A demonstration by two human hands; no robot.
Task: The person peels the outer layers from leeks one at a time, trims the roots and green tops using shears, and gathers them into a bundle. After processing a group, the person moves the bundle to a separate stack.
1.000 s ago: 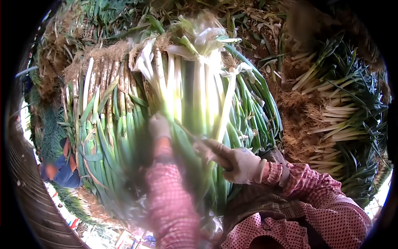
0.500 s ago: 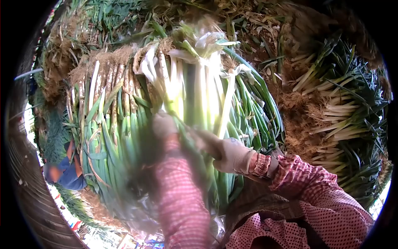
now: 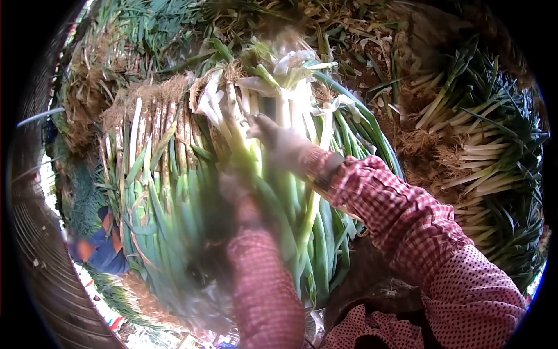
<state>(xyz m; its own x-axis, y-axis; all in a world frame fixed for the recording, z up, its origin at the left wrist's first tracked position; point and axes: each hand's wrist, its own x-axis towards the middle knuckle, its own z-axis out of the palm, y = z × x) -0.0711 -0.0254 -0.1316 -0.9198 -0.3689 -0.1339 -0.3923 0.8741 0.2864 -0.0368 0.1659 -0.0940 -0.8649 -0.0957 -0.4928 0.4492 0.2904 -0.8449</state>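
Long green onions (image 3: pixel 168 180) lie side by side in front of me, dirty roots toward the top and green leaves toward me. One thick green onion (image 3: pixel 236 128) stands out near the middle, with roots at its top. My left hand (image 3: pixel 232 189), gloved and blurred, is closed around its green part. Higher up, my right hand (image 3: pixel 278 139), in a pale glove, has its fingers bent against the white shank; whatever they pinch is hidden by blur. Peeled white green onions (image 3: pixel 298 110) lie just beyond the right hand, with loose pale skins (image 3: pixel 290 61) at their tops.
More green onions (image 3: pixel 482 154) are piled at the right, roots facing the middle. Leaf scraps (image 3: pixel 366 38) cover the ground at the back. A person in blue (image 3: pixel 107 247) is partly visible at lower left, near a ribbed dark surface (image 3: pixel 38 250).
My right hand has moved up and left from the green leaves to the white shank. My left hand stays around the green onion, slightly lower. The view has shifted a little.
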